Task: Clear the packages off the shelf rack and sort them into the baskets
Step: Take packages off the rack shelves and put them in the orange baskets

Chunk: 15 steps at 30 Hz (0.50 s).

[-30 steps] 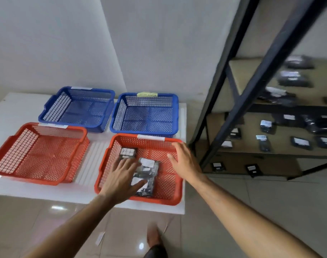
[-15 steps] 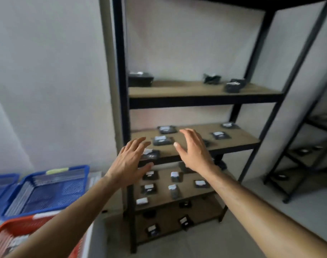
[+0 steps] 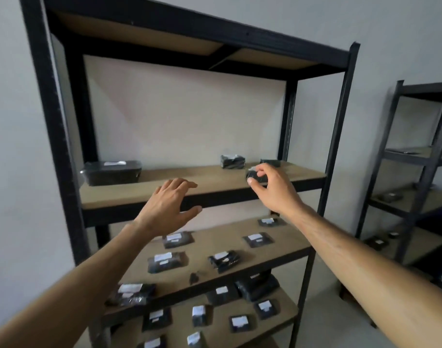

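Our right hand (image 3: 270, 189) pinches a small black package (image 3: 256, 175) at the front of the upper shelf (image 3: 214, 182) to lift it clear, while our left hand (image 3: 168, 205) hovers beside it, fingers relaxed and empty.

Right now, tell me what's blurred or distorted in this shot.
Head view: wide-angle lens bows the shelf rack posts outward; motion blur smears the forearms at the bottom and the lower packages, so labels are unreadable; right hand pinching the small package and open left hand are fairly sharp; dim, even light, no glare.
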Motion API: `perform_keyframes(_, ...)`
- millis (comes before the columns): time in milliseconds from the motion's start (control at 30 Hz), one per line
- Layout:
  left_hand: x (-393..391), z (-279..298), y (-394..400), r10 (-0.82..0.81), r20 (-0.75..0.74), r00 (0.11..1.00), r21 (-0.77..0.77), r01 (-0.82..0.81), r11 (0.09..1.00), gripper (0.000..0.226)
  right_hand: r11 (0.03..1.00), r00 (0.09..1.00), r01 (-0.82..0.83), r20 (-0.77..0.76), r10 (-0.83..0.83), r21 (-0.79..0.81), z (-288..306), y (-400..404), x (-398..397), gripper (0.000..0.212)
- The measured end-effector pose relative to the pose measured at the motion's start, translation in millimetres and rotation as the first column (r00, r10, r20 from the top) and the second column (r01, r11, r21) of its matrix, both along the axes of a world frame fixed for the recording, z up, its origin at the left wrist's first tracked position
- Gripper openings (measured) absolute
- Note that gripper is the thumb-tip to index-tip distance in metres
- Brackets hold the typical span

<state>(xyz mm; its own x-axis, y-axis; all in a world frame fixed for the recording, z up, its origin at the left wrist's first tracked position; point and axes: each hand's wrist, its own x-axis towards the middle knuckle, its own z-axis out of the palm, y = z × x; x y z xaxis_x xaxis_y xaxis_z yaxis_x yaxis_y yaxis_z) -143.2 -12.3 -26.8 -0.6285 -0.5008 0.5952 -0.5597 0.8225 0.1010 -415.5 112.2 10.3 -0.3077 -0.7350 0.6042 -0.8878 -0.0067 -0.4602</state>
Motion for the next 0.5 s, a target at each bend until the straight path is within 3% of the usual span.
perform_keyframes(133,-39.1,14.0,-54.3,0.147,0.150,0.978,0.027,-0.153,0.988,0.065,0.997,1.000,0.008,0.016,-0.009,0.080,28.4,-50.0,-46.7,0.039)
perform_keyframes(300,-63.2,-1.7,-89.6,0.214,0.271,0.939,0.083,-0.244,0.966,0.074,0.993,0.996,-0.024,0.084,0.014,0.114,39.5,-103.1,-93.6,0.037)
perform_keyframes(367,-63.9,-15.4,-91.7,0.273,0.260,0.926,-0.046,-0.270,0.962,0.076,0.994,0.993,-0.042,0.115,0.031,0.096,42.0,-124.3,-109.6,0.031)
perform_keyframes(500,-61.6,-37.0,-92.3,0.317,0.062,0.946,-0.330,-0.280,0.901,0.070,0.988,0.985,-0.080,0.162,0.058,0.130,45.2,-169.6,-137.0,0.031)
